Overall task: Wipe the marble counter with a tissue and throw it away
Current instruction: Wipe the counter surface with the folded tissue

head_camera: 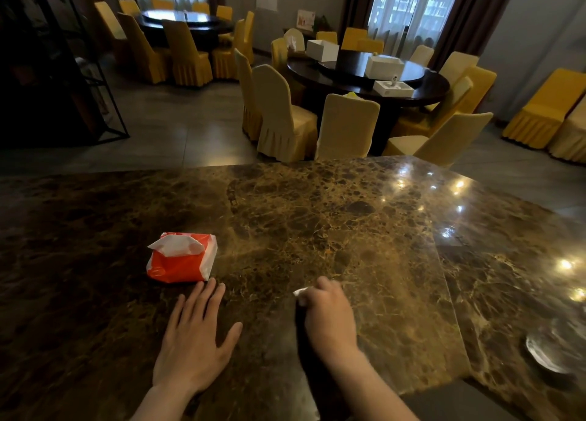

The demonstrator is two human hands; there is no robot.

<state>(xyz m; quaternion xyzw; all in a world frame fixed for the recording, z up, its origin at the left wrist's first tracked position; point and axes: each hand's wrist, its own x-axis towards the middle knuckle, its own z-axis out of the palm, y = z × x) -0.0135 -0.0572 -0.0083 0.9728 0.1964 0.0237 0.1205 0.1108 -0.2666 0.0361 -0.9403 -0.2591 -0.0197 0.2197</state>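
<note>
The brown marble counter fills the lower half of the view. My right hand is closed over a white tissue, pressing it onto the marble near the front middle; only a small corner of the tissue shows at my fingertips. My left hand lies flat on the counter with fingers spread, holding nothing. Just beyond its fingertips sits an orange and white tissue pack with a sheet poking out of its top.
A glass ashtray-like dish sits at the counter's right edge. Beyond the counter stand round dark dining tables with white boxes on top, ringed by yellow-covered chairs. A dark metal shelf frame stands at far left.
</note>
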